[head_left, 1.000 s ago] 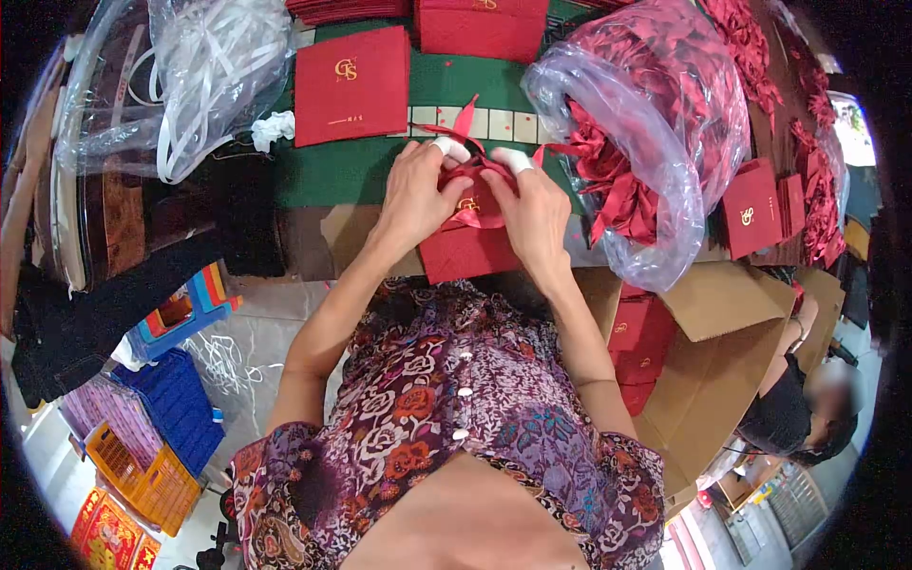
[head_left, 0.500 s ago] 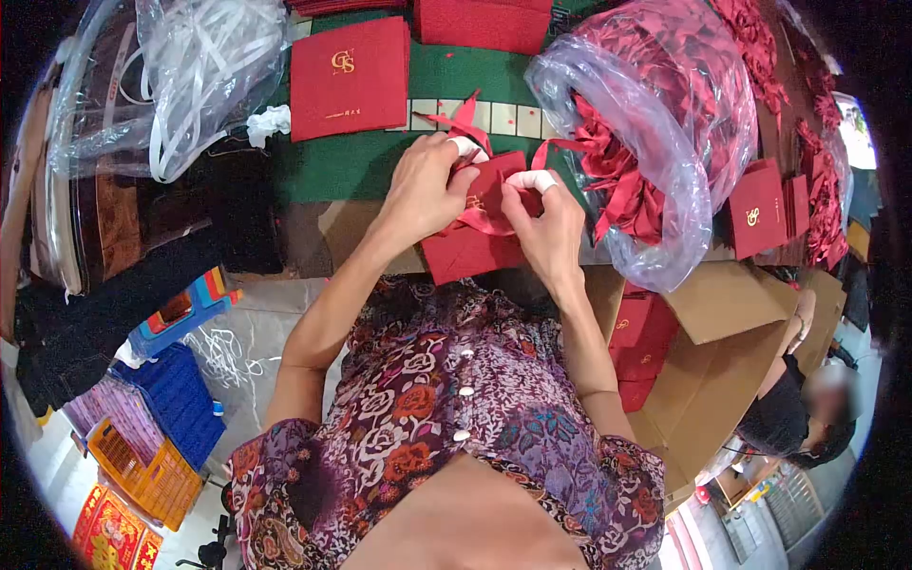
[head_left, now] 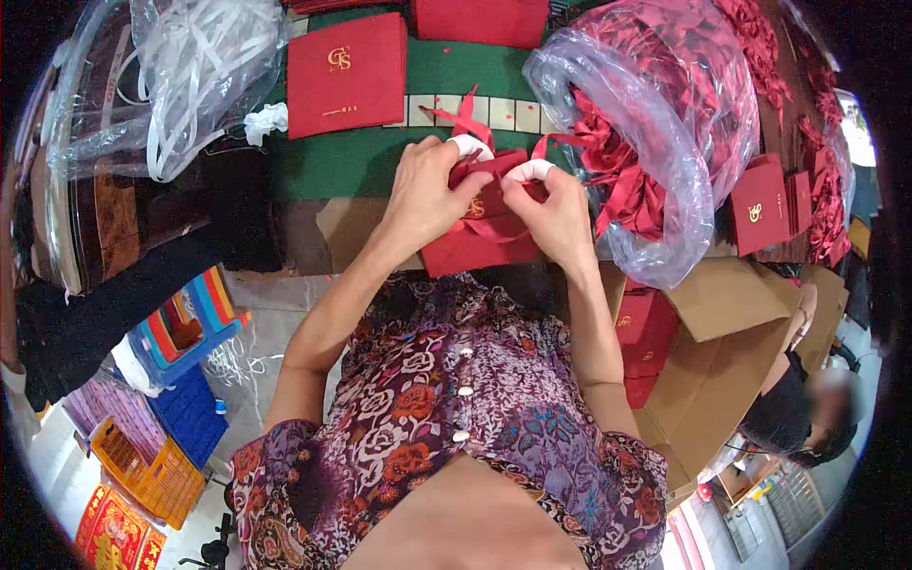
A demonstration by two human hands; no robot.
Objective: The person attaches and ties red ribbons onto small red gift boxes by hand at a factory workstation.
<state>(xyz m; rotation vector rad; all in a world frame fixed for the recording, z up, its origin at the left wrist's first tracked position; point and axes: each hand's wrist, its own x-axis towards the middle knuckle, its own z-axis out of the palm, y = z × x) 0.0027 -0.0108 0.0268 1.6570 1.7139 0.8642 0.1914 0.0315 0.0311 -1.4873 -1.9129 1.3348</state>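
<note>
A small red pouch [head_left: 465, 255] with a gold logo lies at the table's near edge, a red ribbon [head_left: 489, 231] across its front. My left hand [head_left: 432, 188] pinches the pouch's upper edge from the left, its thumb pointing right. From the other side, my right hand [head_left: 554, 214] closes thumb and finger on the same edge, beside the ribbon. White tape wraps a finger on each hand. Ribbon ends stick up beyond the left fingers and near the right ones. The fingertips partly cover the logo, and their exact grip on the ribbon is hidden.
Red pouches [head_left: 347, 76] are stacked at the back left. A clear bag [head_left: 684, 190] of red ribbons stands right, and a bag of white ribbons [head_left: 204, 76] left. Below the table's right side is an open cardboard box [head_left: 703, 380] holding red pouches. Another person [head_left: 788, 408] is at far right.
Both hands remain at the pouch with small finger movements. The pouch's upper edge now looks more bent between the fingers. The whole view has shifted slightly.
</note>
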